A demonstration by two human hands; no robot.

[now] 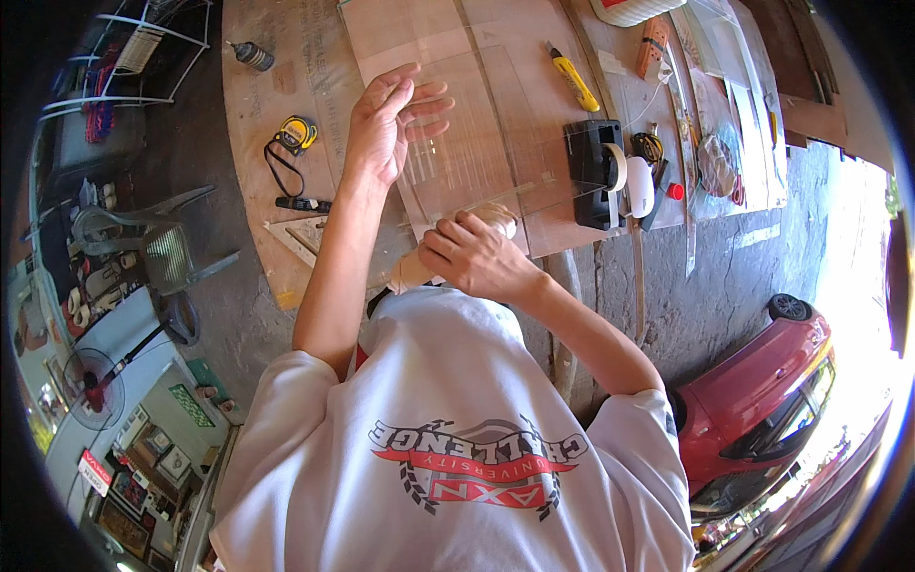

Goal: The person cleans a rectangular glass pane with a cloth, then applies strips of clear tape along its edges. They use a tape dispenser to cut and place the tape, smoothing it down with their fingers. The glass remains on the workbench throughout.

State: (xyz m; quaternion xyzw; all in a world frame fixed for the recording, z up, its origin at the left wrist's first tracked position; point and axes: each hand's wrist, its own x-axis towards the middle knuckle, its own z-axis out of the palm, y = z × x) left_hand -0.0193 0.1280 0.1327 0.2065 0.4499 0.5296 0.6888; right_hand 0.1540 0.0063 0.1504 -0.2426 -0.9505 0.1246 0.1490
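Note:
My left hand (404,118) is raised above the worktable with its palm turned inward and fingers apart, holding nothing. A clear sheet (465,93), glass or acrylic, lies flat beneath it. Close to my body, at the table's near edge, my right hand (472,254) has its fingers curled over a crumpled beige wrap (411,272). Whether the wrap is paper or cloth, I cannot tell; the hand hides its middle. To the right of the sheet stands a black tape dispenser (582,171) with a roll of pale tape (616,168).
On the table (314,64) lie a yellow utility knife (574,79), a tape measure (297,134), a set square (293,239), a black bottle (251,56), an orange power strip (652,50) and a long metal ruler (690,236). A plastic chair (168,250) stands left, a red car (750,407) right.

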